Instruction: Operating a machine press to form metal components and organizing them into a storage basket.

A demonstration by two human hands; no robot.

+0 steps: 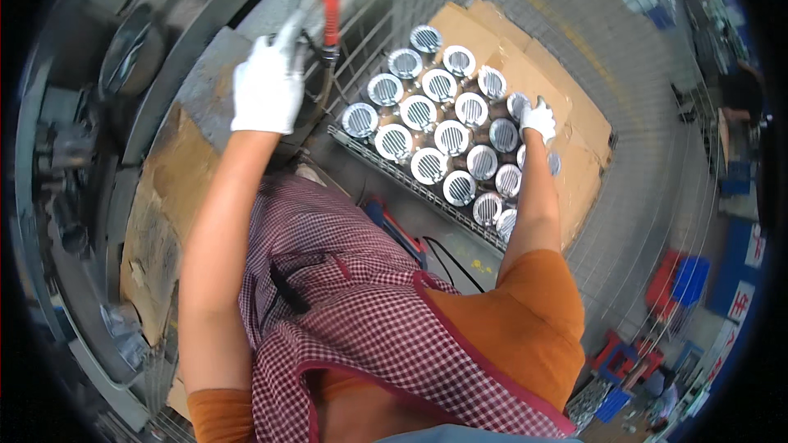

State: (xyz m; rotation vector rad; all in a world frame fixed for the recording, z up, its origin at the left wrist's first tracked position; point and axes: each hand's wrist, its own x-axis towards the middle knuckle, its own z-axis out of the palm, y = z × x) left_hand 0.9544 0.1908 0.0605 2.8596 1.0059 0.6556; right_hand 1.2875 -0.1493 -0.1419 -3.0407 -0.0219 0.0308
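The right hand (pixel 538 121), at two o'clock, is by a shiny round part (pixel 516 104); best go gently. The left hand (pixel 269 89) is at ten. I can't tell if either's fingers grip.

The round slotted parts (pixel 439 84) at one o'clock look of shiny metal, the cardboard (pixel 584 148) at two is matt, and the apron (pixel 361 305) at seven is woven cloth.

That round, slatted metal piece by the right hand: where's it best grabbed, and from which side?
Probably by the outer rim of the metal piece, from above and the right, where the right hand is. Its slatted face points up, so the round edge suits fingers and thumb; other pieces crowd its left, while bare cardboard lies to its right.
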